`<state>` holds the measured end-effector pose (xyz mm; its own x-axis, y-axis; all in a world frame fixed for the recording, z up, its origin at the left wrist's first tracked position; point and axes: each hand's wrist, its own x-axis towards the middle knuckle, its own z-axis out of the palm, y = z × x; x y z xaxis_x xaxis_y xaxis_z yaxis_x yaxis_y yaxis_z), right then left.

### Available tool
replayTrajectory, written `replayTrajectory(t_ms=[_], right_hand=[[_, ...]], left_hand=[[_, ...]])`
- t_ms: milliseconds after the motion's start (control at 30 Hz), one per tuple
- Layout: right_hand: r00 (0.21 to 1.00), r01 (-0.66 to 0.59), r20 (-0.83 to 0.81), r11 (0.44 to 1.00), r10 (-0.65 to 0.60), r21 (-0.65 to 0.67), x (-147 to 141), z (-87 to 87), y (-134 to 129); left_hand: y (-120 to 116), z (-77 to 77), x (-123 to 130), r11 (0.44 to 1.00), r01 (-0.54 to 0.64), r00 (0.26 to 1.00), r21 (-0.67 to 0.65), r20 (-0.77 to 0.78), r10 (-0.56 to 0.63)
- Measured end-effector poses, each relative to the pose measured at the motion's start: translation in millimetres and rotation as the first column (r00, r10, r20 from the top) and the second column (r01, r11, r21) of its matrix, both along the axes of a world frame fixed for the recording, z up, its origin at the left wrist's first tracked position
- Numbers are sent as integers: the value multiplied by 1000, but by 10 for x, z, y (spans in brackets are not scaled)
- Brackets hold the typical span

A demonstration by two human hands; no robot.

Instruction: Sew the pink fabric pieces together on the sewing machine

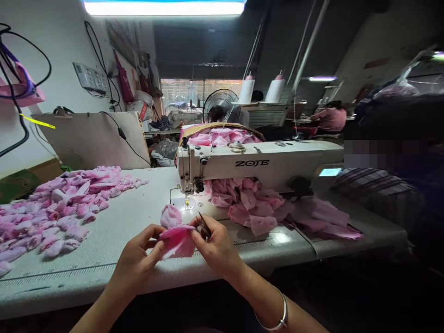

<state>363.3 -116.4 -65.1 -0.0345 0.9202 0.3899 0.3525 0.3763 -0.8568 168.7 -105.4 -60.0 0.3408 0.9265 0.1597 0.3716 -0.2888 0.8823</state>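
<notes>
My left hand (pixel 140 256) pinches a pink fabric piece (pixel 177 243) from the left, just in front of the sewing machine. My right hand (pixel 217 245) grips small dark scissors (pixel 204 226) at the fabric's upper right edge. A puffy pink piece (pixel 170 216) rises just above the held fabric, close to the needle plate (pixel 183 202). The white ZOJE sewing machine (pixel 249 163) stands beyond my hands. Many pink pieces lie heaped on the white table (pixel 121 243) at left (pixel 58 208) and under the machine arm (pixel 249 203).
More pink fabric fills a bin (pixel 222 134) behind the machine. Thread cones (pixel 247 90) and a fan (pixel 220 106) stand beyond it. A co-worker in a pink top (pixel 331 119) sits at the far right. A plaid cloth (pixel 376 194) lies right of the machine.
</notes>
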Motion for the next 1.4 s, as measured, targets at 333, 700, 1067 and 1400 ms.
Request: replayTrajectory(t_ms=[333,700,1067,1400], right_hand=[[984,-147,109,987,139,66,-108,-2,-12],[964,-268,-8,963,267,-14,-201,-7,-196],[967,-243,88,970,240,29,-109,-19,-494],[674,-223,738,962,36,157,305,-57,139]], left_hand=[[20,-97,-19,994,78,995,70,-62,-74],[-306,-144,-34,995,53,982,89,175,-68],[-747,-260,95,923,80,866,-378,485,123],[44,247,-166,979,-193,969,-58,146,200]])
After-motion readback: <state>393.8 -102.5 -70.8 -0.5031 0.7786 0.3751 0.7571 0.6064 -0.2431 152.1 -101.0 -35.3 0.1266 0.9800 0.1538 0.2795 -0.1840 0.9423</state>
